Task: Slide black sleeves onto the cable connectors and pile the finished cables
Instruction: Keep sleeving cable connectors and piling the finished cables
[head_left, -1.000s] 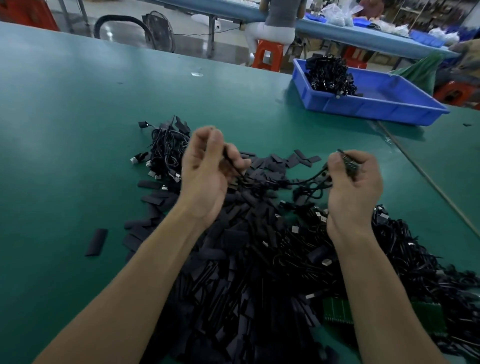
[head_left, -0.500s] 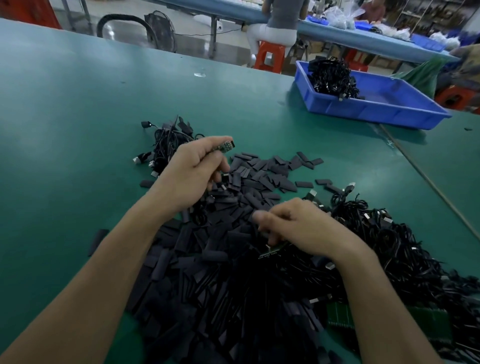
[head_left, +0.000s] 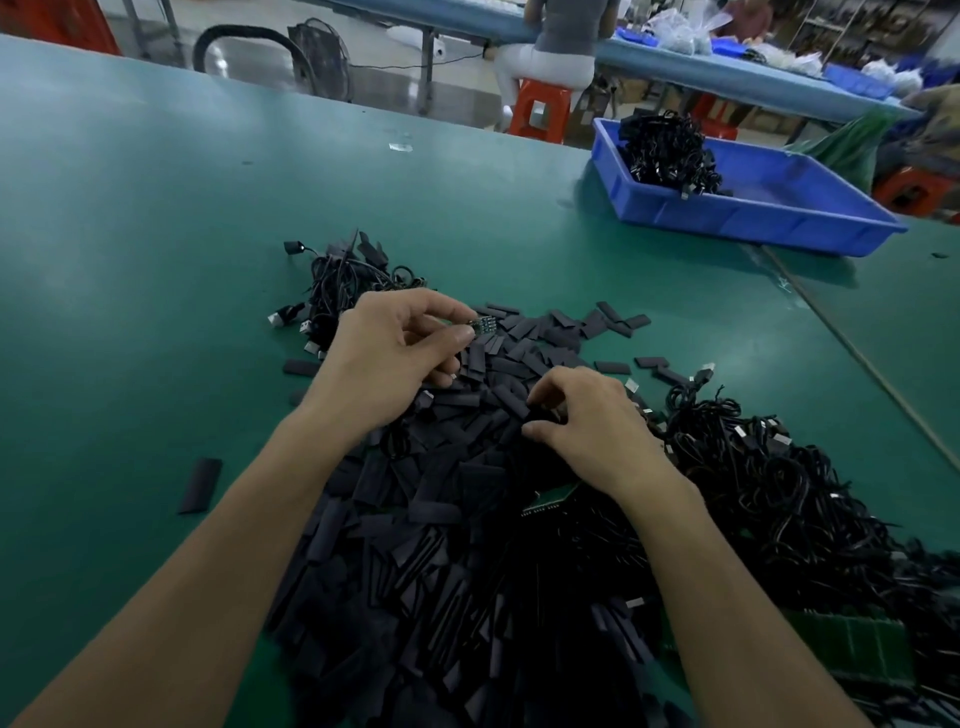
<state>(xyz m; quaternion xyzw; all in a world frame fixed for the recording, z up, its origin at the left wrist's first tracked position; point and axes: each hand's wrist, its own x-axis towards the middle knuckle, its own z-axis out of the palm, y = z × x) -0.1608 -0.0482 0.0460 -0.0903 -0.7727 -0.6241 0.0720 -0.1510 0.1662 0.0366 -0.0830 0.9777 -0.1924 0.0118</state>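
Note:
My left hand (head_left: 387, 353) pinches a small cable connector (head_left: 482, 325) between thumb and forefinger, just above the heap of flat black sleeves (head_left: 447, 519). My right hand (head_left: 587, 431) reaches down into that heap, thumb and fingers curled over a black sleeve (head_left: 511, 408); whether it grips the sleeve is unclear. A tangle of black cables with metal plugs (head_left: 769, 483) lies to the right of the sleeves. A smaller bunch of cables (head_left: 343, 283) sits behind my left hand.
A blue tray (head_left: 753, 213) holding a clump of black cables (head_left: 665, 150) stands at the back right of the green table (head_left: 156, 260). One stray sleeve (head_left: 200, 486) lies at the left. Green circuit boards (head_left: 852, 644) lie at the lower right. A person sits on an orange stool (head_left: 540, 111) beyond.
My right hand dropped from chest height into the sleeve heap and moved slightly back. My left hand lowered and now holds the connector out in front.

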